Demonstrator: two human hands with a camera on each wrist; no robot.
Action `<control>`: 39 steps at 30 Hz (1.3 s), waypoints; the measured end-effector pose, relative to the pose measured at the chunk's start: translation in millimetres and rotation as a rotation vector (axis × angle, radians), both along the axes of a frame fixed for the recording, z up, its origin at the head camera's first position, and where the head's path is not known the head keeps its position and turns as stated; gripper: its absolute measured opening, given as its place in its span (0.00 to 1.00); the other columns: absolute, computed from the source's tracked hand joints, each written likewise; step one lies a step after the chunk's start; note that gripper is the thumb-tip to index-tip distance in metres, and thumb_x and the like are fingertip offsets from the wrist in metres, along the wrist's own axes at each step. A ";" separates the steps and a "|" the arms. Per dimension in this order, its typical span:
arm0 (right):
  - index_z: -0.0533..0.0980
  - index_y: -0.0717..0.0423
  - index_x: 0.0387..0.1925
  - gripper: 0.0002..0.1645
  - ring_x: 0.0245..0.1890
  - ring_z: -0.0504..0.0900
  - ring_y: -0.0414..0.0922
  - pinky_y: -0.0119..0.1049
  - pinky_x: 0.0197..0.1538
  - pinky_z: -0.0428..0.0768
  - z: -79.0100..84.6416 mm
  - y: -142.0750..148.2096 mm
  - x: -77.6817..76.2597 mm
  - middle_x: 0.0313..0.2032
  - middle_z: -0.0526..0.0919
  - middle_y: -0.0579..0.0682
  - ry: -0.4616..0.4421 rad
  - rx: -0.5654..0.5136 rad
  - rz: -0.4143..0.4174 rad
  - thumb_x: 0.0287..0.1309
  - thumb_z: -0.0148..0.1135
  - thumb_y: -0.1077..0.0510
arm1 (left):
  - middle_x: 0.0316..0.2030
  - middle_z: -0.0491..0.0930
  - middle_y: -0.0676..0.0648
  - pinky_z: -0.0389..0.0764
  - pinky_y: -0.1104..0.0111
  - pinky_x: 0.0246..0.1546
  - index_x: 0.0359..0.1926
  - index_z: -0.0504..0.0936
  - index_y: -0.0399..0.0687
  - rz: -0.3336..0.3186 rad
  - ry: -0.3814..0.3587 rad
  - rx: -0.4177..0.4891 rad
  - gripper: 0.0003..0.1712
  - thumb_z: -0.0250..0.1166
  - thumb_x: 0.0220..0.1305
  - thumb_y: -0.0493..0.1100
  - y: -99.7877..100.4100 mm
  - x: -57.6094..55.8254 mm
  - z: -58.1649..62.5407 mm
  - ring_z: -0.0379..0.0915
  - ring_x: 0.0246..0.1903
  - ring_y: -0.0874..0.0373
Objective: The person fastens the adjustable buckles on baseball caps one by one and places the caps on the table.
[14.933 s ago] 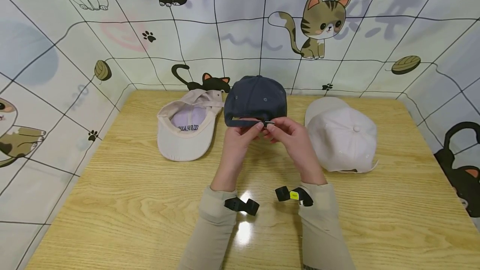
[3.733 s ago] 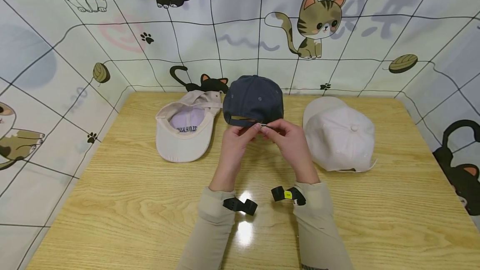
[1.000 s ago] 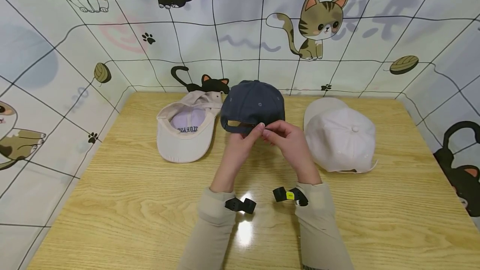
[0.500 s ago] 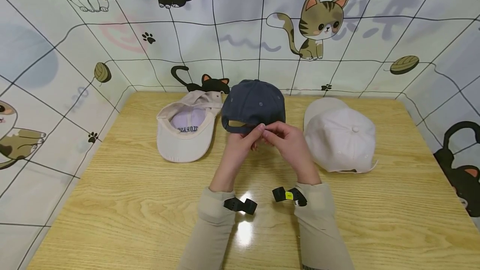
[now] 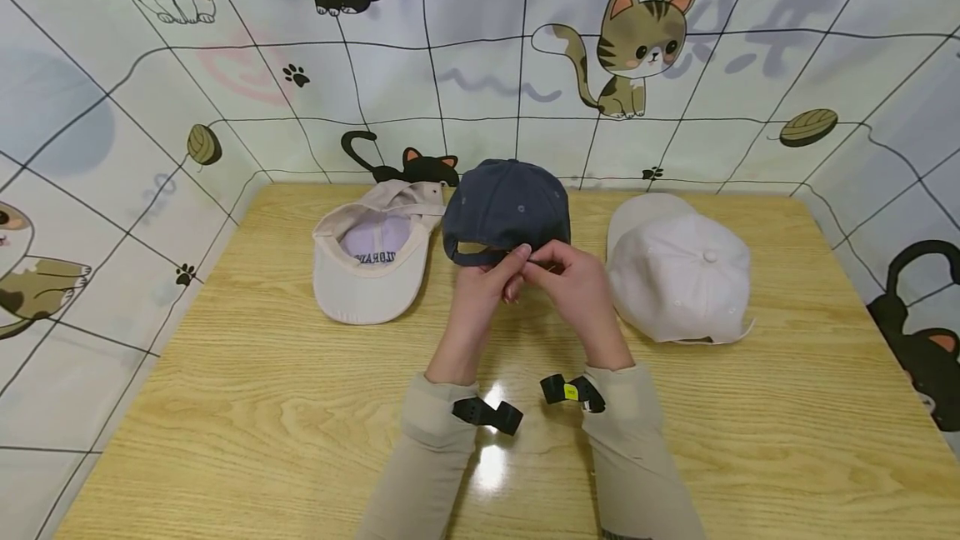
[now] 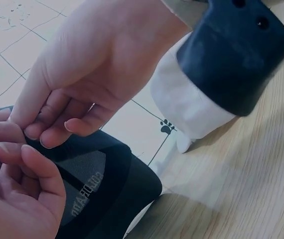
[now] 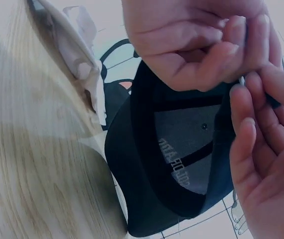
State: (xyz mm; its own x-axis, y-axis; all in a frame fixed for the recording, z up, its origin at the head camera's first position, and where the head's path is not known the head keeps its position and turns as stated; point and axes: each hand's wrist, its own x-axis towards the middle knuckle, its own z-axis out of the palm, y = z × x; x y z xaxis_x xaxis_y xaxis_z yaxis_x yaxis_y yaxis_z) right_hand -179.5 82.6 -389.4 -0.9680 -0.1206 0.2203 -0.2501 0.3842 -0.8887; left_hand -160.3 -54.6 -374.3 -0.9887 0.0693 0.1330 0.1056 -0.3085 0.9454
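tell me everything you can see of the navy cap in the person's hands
The navy, cloth-looking baseball cap has a rounded, panelled crown with small stitched eyelets and a narrow back strap. The wrist views show its dark brim and pale lettering inside. It is crown up, back facing the head camera, between a cream cap with a lilac inside and a white cap. The left hand and right hand pinch its back edge; the fastening is hidden.

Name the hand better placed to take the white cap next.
Likely the right hand: it is nearer the white cap, while the left hand is farther off. Both hands pinch at the back of the navy cap, so the right would have to let go first.
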 end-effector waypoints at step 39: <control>0.79 0.57 0.36 0.11 0.28 0.76 0.51 0.37 0.32 0.75 27.7 4.4 14.8 0.29 0.80 0.50 -0.051 -0.089 0.121 0.53 0.62 0.55 | 0.11 0.61 0.50 0.62 0.65 0.20 0.24 0.73 0.45 -0.028 -0.052 -0.028 0.14 0.57 0.61 0.49 -0.6 -9.0 -19.6 0.56 0.13 0.55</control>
State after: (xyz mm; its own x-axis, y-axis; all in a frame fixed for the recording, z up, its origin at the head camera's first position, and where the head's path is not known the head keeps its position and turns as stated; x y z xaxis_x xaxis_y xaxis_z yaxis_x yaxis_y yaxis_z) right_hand -164.7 87.0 -361.7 -0.9579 -0.2188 0.1861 -0.2432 0.2731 -0.9307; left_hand -169.2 -55.3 -393.9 -0.9919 0.0996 0.0793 0.0481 -0.2840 0.9576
